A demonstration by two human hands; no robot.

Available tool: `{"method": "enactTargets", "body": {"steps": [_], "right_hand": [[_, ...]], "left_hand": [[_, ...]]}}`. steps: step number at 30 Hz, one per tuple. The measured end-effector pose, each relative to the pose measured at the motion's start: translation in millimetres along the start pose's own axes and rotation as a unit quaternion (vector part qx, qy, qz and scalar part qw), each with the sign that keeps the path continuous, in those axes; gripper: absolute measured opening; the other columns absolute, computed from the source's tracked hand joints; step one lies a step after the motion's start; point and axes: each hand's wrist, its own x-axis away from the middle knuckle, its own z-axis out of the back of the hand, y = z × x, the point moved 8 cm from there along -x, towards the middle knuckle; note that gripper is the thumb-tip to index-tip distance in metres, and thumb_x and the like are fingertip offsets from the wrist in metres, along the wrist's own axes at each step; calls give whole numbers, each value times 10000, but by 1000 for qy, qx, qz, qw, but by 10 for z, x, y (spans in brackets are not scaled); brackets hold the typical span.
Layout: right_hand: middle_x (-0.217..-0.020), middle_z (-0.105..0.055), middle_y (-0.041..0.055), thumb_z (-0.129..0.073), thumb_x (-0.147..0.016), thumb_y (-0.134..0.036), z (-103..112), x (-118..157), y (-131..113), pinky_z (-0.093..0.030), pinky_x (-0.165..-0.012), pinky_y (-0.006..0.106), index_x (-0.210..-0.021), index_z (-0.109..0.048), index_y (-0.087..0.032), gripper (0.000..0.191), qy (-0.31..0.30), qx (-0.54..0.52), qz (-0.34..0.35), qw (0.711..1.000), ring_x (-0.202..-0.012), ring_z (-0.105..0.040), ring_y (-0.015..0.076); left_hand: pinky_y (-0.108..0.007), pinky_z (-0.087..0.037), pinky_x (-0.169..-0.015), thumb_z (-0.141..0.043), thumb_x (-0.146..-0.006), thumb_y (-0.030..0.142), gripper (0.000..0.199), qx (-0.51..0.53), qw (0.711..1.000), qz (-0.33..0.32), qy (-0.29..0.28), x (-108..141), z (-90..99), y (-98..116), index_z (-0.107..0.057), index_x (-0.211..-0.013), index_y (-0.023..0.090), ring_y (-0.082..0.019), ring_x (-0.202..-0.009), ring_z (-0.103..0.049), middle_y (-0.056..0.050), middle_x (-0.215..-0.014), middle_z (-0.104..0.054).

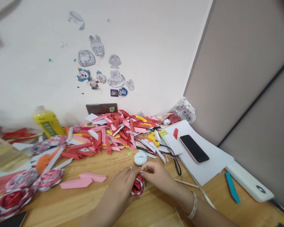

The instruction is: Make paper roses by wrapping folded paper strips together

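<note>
A small rolled paper flower (pixel 137 186), red with white edges, is held low over the wooden desk. My left hand (pixel 124 181) wraps round its left side, fingers closed. At its upper edge, my right hand (pixel 156 175) pinches with thumb and forefinger; the fingers hide part of the rim. A white rounded case (pixel 140 158) sits just beyond my hands. Two pink folded paper strips (pixel 82 181) lie to the left of my left hand.
Behind is a heap of red, pink and white folded strips (pixel 109 132), with a yellow glue gun (pixel 153 138) at its right. A phone (pixel 194 149) rests on white paper (pixel 201 175). Finished paper flowers (pixel 48 179) and a yellow bottle (pixel 48 121) stand left.
</note>
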Motion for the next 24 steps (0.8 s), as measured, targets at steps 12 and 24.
{"method": "enactTargets", "body": {"steps": [12, 24], "right_hand": [[-635, -593, -24, -559, -737, -95, 64, 21, -138, -387, -569, 197, -698, -630, -147, 97, 20, 72, 33, 997, -606, -527, 107], [-807, -693, 26, -545, -741, -69, 45, 42, -187, -465, -706, 241, -846, -678, -157, 191, 45, 65, 46, 996, -751, -631, 152]], "left_hand": [[-385, -486, -815, -610, -632, 37, 533, 56, 996, 2, 65, 18, 29, -39, -526, -1127, 216, -269, -968, -605, -95, -1062, -657], [-355, -450, -795, -633, -697, 161, 372, 59, 994, 70, 53, 7, 86, -121, -596, -1063, 216, -258, -923, -603, -73, -993, -679]]}}
